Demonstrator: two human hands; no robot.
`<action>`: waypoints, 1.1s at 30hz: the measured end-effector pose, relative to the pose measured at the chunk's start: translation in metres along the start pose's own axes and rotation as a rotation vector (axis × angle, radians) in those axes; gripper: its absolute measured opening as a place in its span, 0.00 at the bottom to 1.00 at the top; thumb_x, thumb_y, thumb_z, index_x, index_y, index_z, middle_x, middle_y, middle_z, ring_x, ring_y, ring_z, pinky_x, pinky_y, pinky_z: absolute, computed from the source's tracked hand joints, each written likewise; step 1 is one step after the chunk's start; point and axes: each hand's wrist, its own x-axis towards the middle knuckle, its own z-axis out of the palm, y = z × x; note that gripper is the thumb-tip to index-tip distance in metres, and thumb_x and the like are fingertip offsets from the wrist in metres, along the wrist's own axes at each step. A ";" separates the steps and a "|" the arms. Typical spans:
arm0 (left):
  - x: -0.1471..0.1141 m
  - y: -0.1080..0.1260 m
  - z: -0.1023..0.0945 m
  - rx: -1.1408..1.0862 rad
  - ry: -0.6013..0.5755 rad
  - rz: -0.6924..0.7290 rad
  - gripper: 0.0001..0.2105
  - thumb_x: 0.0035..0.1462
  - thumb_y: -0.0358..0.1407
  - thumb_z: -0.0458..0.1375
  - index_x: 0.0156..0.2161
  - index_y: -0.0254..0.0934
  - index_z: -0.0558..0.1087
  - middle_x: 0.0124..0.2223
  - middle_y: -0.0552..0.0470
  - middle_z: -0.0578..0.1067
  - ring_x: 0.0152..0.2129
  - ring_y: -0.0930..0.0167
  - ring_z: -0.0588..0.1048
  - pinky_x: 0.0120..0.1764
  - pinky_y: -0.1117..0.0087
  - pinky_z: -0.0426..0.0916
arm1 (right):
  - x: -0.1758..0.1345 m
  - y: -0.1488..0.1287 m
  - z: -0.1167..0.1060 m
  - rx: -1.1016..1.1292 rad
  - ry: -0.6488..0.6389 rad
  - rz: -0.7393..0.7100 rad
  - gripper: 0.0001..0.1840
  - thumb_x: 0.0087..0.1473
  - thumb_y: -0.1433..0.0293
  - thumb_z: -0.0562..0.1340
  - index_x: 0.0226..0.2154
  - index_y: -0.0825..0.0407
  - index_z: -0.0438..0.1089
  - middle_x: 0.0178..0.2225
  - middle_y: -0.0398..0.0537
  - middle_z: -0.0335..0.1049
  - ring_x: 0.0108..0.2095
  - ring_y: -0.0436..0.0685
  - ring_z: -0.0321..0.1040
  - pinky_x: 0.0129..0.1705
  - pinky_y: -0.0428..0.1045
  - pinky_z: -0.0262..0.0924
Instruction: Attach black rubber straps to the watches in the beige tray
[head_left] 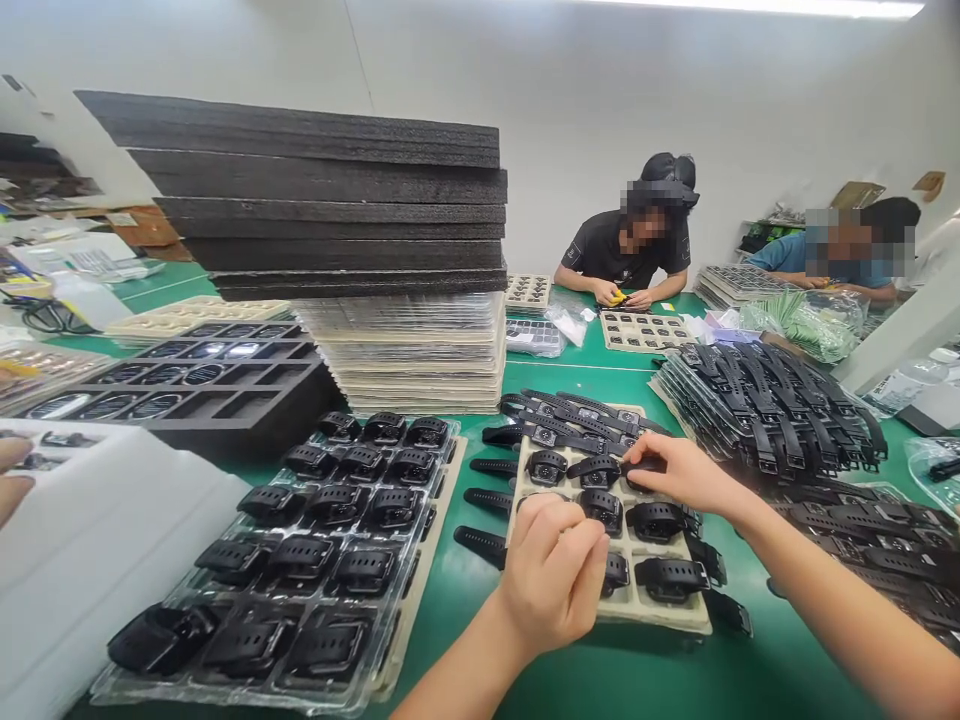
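Note:
My right hand [681,474] reaches over the beige tray [688,622], its fingers closed round the edge of a black smartwatch [646,470] in the right column. Above the near part of this same tray, my left hand [553,565] is curled with the fingers pressed together; anything inside it is hidden. Black watches with looped straps fill the visible compartments, such as the one at the near right [670,578]. At the tray's far end, several watches lie with straps stretched flat [574,420]. Other straps stick out past its left and right sides.
A clear plastic tray of watches [322,560] stands left. Behind it rise stacked trays [420,350] topped by black foam slabs [352,200]. Stacked watches [780,400] are at right. Two co-workers [637,245] sit across the green table. Someone's fingers [11,470] show at far left.

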 end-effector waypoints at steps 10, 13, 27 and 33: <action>-0.003 0.000 0.003 -0.002 -0.052 -0.007 0.08 0.60 0.22 0.55 0.40 0.34 0.72 0.32 0.47 0.73 0.32 0.67 0.68 0.34 0.65 0.71 | 0.010 -0.010 -0.017 -0.197 -0.116 -0.093 0.07 0.56 0.62 0.66 0.32 0.46 0.81 0.40 0.46 0.82 0.45 0.63 0.75 0.51 0.53 0.65; -0.005 0.000 0.003 -0.018 -0.053 0.002 0.08 0.59 0.21 0.55 0.40 0.32 0.72 0.32 0.46 0.73 0.32 0.66 0.68 0.34 0.64 0.71 | 0.016 -0.002 -0.024 -0.299 0.011 0.017 0.15 0.63 0.59 0.60 0.37 0.49 0.80 0.46 0.53 0.80 0.52 0.66 0.72 0.56 0.56 0.61; -0.005 -0.004 0.009 -0.057 -0.127 -0.016 0.09 0.58 0.20 0.56 0.41 0.35 0.72 0.32 0.47 0.74 0.32 0.66 0.69 0.36 0.65 0.72 | 0.028 -0.013 -0.048 -0.619 0.026 0.233 0.13 0.57 0.64 0.69 0.23 0.49 0.79 0.24 0.50 0.78 0.28 0.60 0.75 0.29 0.49 0.59; 0.002 -0.008 -0.001 -0.011 -0.069 0.007 0.11 0.58 0.20 0.57 0.43 0.35 0.72 0.35 0.47 0.74 0.34 0.66 0.71 0.39 0.65 0.71 | -0.002 -0.032 -0.081 -0.746 0.440 -0.131 0.12 0.66 0.68 0.61 0.40 0.47 0.82 0.43 0.53 0.80 0.47 0.65 0.72 0.48 0.57 0.62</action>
